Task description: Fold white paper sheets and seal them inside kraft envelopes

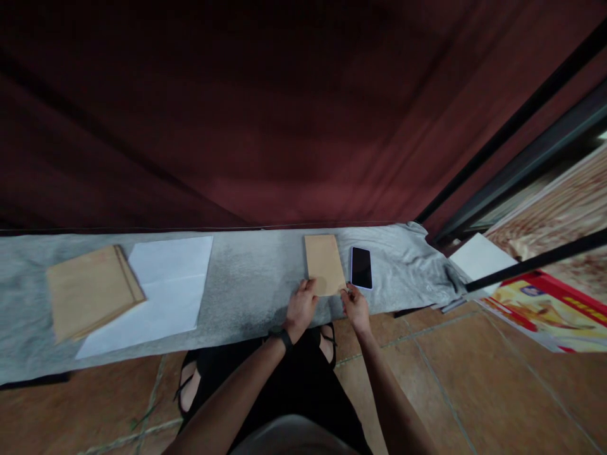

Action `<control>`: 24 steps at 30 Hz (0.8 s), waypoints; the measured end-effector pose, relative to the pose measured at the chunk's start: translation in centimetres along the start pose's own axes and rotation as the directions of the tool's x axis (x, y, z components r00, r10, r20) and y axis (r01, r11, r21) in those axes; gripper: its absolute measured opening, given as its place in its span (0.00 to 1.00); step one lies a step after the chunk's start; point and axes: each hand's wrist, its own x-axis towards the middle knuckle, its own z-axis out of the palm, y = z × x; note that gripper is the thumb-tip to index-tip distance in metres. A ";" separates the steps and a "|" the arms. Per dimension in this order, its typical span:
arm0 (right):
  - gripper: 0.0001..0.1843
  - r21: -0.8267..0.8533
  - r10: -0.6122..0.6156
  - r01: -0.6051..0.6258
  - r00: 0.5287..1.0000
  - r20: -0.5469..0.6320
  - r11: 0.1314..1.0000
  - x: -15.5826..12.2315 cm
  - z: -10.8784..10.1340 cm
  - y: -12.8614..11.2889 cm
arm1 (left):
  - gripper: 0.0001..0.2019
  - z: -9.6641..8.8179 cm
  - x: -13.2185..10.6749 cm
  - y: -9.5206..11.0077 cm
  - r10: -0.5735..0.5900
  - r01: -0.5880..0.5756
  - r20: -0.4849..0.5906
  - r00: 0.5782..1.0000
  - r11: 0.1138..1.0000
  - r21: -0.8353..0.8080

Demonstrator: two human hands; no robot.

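A brown envelope (323,260) lies flat on a grey cloth (251,278) spread over the tiled floor. My left hand (301,308) rests on the envelope's near left corner, fingers curled over its edge. My right hand (355,306) pinches the near right corner. A black wristband sits on my left wrist. A dark phone (361,266) lies just right of the envelope.
A stack of brown envelopes (90,292) and white paper sheets (165,291) lie on the cloth at left. A white sheet (480,256) and a red and yellow printed sheet (545,309) sit at right. A dark red curtain hangs behind.
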 end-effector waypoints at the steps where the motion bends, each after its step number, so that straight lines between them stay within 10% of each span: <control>1: 0.32 -0.004 -0.002 0.002 1.000 0.002 1.000 -0.1 -0.1 -0.1 | 0.22 -0.1 0.0 0.1 0.006 -0.006 0.007 1.000 1.000 0.006; 12: 0.24 -0.054 -0.038 0.039 0.999 0.015 0.998 -0.4 -0.3 -0.3 | 0.19 -0.2 0.1 0.8 0.040 -0.069 0.095 0.995 0.944 0.322; 24: 0.26 -0.064 -0.035 0.037 0.999 0.025 0.997 -0.4 -0.5 -0.5 | 0.20 -0.7 -0.3 1.3 0.045 -0.062 0.073 0.996 0.966 0.251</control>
